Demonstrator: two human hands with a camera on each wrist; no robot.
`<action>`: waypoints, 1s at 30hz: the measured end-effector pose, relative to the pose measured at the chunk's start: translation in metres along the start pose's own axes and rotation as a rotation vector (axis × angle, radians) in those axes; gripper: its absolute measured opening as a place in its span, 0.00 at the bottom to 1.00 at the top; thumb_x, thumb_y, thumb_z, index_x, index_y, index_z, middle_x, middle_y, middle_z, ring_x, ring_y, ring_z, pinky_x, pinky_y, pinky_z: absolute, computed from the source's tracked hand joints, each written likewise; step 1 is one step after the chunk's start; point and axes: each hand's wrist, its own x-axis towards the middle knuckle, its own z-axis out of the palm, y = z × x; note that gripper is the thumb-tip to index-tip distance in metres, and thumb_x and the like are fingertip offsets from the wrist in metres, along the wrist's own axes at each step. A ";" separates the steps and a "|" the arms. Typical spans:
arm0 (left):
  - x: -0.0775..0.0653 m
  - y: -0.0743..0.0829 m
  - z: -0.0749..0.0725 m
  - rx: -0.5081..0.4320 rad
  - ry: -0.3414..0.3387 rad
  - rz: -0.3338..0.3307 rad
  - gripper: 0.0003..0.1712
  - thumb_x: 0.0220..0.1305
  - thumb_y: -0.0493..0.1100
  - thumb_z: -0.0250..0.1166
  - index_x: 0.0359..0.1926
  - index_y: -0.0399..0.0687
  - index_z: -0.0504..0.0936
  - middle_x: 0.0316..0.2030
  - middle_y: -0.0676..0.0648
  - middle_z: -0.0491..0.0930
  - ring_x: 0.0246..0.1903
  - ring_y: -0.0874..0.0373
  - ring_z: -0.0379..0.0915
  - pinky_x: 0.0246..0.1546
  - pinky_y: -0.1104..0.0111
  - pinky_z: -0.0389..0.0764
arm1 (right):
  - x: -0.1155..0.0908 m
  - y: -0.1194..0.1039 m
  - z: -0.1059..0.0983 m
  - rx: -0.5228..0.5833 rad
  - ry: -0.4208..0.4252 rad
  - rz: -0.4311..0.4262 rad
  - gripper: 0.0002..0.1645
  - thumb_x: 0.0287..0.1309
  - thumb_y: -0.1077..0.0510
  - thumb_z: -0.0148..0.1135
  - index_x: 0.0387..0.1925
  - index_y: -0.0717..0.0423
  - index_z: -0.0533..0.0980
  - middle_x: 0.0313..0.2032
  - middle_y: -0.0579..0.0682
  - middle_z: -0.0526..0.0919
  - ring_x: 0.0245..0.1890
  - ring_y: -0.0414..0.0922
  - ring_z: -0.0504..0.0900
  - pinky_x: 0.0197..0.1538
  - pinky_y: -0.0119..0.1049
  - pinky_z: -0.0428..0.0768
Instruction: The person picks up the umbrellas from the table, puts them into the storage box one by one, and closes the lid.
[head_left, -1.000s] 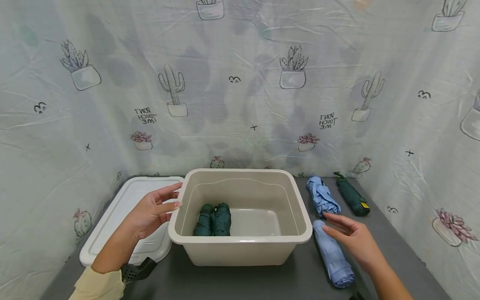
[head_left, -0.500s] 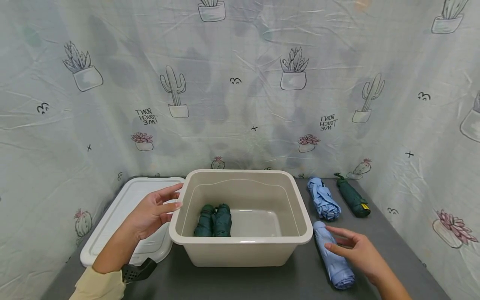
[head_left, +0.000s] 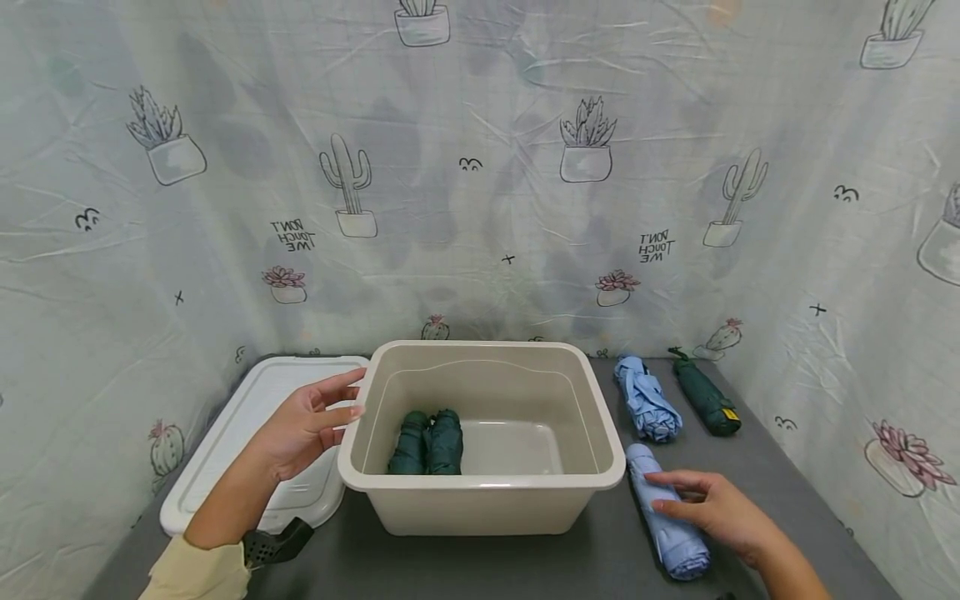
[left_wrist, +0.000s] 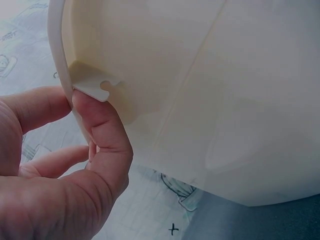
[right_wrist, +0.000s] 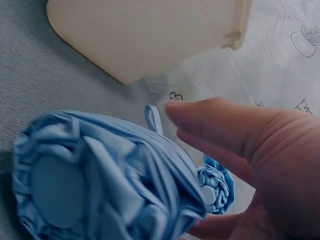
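My left hand [head_left: 300,429] grips the left rim of a beige plastic storage bin [head_left: 480,508]; the left wrist view shows its fingers bent around the bin's edge [left_wrist: 56,30]. Inside the bin, at the left, two dark green folded umbrellas [head_left: 446,442] lie side by side. My right hand [head_left: 720,512] is over a light blue folded umbrella [head_left: 678,546] right of the bin. Its thumb and fingers are spread about the umbrella [right_wrist: 125,170] without closing on it; whether they touch it I cannot tell.
Behind that umbrella lie another blue folded umbrella [head_left: 647,400] and a dark green one with a yellow tag [head_left: 705,392]. A white lid [head_left: 240,425] rests left of the bin on the grey tabletop [head_left: 450,567]. A patterned curtain [head_left: 480,208] encloses the back and sides.
My right hand has drawn back toward me along the near blue umbrella, from its far end to about its middle. The left hand and the bin have stayed in place.
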 end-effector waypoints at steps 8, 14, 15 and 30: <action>-0.002 0.000 0.000 0.001 -0.003 0.002 0.42 0.72 0.35 0.63 0.80 0.38 0.53 0.53 0.47 0.76 0.48 0.58 0.85 0.48 0.61 0.88 | 0.006 0.005 -0.006 0.041 -0.078 -0.002 0.32 0.64 0.52 0.70 0.66 0.60 0.76 0.68 0.68 0.72 0.61 0.57 0.75 0.54 0.48 0.83; -0.002 0.000 0.000 0.000 -0.001 0.004 0.42 0.72 0.35 0.63 0.80 0.38 0.54 0.53 0.47 0.76 0.47 0.58 0.85 0.48 0.61 0.88 | 0.006 -0.001 -0.003 0.006 -0.053 0.016 0.32 0.61 0.51 0.73 0.64 0.58 0.78 0.68 0.69 0.72 0.65 0.68 0.70 0.56 0.49 0.83; -0.002 0.000 0.000 0.000 0.000 0.003 0.42 0.72 0.35 0.63 0.80 0.38 0.54 0.53 0.48 0.76 0.47 0.58 0.85 0.48 0.62 0.88 | 0.005 -0.002 -0.002 0.011 -0.053 0.020 0.32 0.60 0.51 0.73 0.64 0.58 0.79 0.68 0.69 0.72 0.65 0.68 0.70 0.55 0.47 0.83; 0.000 0.001 0.000 -0.011 -0.016 0.005 0.42 0.72 0.34 0.63 0.80 0.37 0.52 0.53 0.47 0.76 0.47 0.58 0.85 0.48 0.62 0.88 | 0.005 -0.007 -0.001 0.124 -0.098 0.088 0.35 0.58 0.56 0.75 0.65 0.60 0.76 0.53 0.60 0.77 0.43 0.46 0.78 0.44 0.41 0.85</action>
